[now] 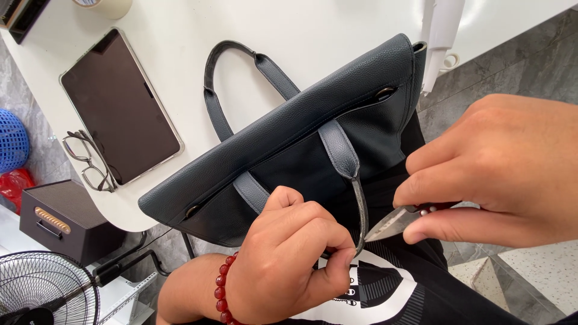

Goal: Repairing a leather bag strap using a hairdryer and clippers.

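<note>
- The left hand sits at about 6 o'clock in the view, fist closed around the near handle of the bag, thumb tucked up against the strap.
- A red bead bracelet circles the left wrist at 7 o'clock.
- The right hand comes in from 3 o'clock, fingers pinched narrow on a small cutter with a dark grip; its metal tip points toward 9 o'clock and lies just beside the handle, touching or nearly so; I cannot tell which.
- The bag, dark blue-grey pebbled leather, lies tilted across the middle, half on the white table and half over its edge toward the person's lap.
- Its far handle loops up toward 11 o'clock, flat on the table.
- A tablet with a dark screen lies at 10 o'clock, with glasses just beside its lower-left corner.
- A roll of tape shows at the top edge, near 11 o'clock.
- A white object hangs off the table edge at 1 o'clock.
- Below the table, at 8 o'clock, stand a dark box and a black fan; a blue basket is at 9 o'clock.
</note>
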